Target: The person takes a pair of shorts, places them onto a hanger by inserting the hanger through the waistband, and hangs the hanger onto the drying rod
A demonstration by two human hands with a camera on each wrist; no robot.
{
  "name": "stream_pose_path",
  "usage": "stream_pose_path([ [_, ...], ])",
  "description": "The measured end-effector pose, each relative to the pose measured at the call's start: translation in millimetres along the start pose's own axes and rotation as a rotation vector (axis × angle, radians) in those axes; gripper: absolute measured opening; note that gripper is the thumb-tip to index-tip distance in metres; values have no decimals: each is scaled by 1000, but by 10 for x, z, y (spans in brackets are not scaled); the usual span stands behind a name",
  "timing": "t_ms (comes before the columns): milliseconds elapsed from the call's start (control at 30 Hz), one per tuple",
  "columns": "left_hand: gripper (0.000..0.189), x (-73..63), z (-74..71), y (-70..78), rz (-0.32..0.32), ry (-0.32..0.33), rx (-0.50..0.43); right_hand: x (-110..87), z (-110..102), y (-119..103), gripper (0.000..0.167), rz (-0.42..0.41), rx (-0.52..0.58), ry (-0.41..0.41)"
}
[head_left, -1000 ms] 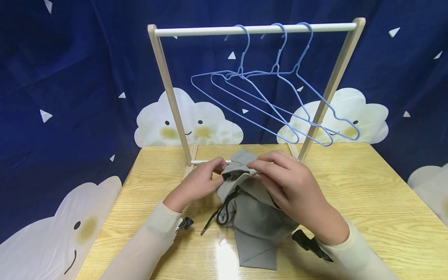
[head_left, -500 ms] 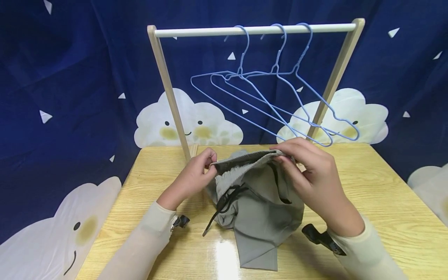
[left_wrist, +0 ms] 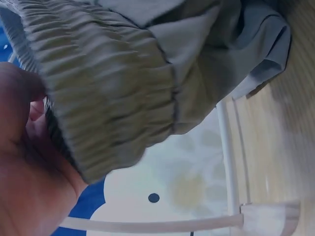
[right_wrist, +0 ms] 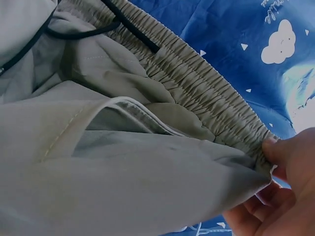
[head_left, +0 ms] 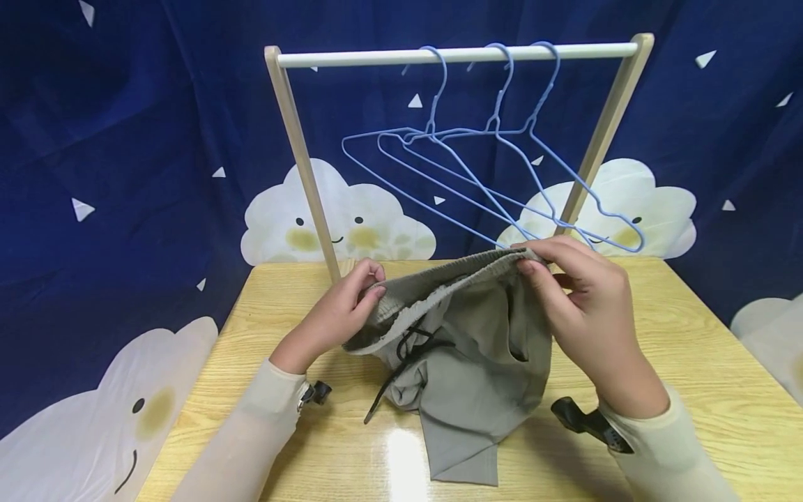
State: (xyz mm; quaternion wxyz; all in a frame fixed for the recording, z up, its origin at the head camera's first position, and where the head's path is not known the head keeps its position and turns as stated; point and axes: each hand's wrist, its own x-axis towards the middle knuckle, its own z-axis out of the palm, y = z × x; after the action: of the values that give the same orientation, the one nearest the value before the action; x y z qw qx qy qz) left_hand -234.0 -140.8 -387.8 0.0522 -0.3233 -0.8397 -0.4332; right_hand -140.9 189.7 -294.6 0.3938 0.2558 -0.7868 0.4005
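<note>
Grey drawstring shorts (head_left: 477, 376) lie bunched on the table, their elastic waistband (right_wrist: 197, 78) lifted and stretched between both hands. My left hand (head_left: 339, 307) pinches the waistband at its left end; in the left wrist view the gathered elastic (left_wrist: 98, 93) covers part of the fingers. At the other end, my right hand (head_left: 586, 307) grips the waistband's right corner between thumb and fingers. A black drawstring (head_left: 408, 362) hangs from the front of the waist. One leg of the shorts (head_left: 461, 453) reaches toward the near table edge. A side pocket opening (right_wrist: 133, 110) shows below the right hand.
Behind the shorts stands a wooden rack (head_left: 301, 167) with a white top rail (head_left: 364, 57). Three blue wire hangers (head_left: 464, 164) hang from the rail, their lower ends close above the right hand. The wooden table (head_left: 690, 335) extends to both sides, before a blue cloud-patterned curtain (head_left: 157, 139).
Both hands have drawn apart, the right one up and to the right, the left one slightly left. The waistband, bunched earlier, is now spread out between them.
</note>
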Motion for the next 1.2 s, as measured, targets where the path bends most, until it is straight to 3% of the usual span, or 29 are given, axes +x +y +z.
stream_pose_path([
  [267,5,-27,-204,-33,-4,-74,-53,-4,-45,71,13,109,12,31],
  [433,10,-74,-356,-11,-20,-158,-101,-11,-50,150,12,151,24,59],
  [667,19,-146,-533,41,34,-247,-194,-12,-112,206,14,211,25,72],
  [767,31,-150,-589,52,71,-254,-153,-9,-148,219,14,234,25,80],
  [900,45,-168,-660,51,68,-225,-81,0,-207,249,13,258,27,95],
  [1200,47,-219,-785,56,64,-211,-57,10,-277,324,16,300,38,87],
])
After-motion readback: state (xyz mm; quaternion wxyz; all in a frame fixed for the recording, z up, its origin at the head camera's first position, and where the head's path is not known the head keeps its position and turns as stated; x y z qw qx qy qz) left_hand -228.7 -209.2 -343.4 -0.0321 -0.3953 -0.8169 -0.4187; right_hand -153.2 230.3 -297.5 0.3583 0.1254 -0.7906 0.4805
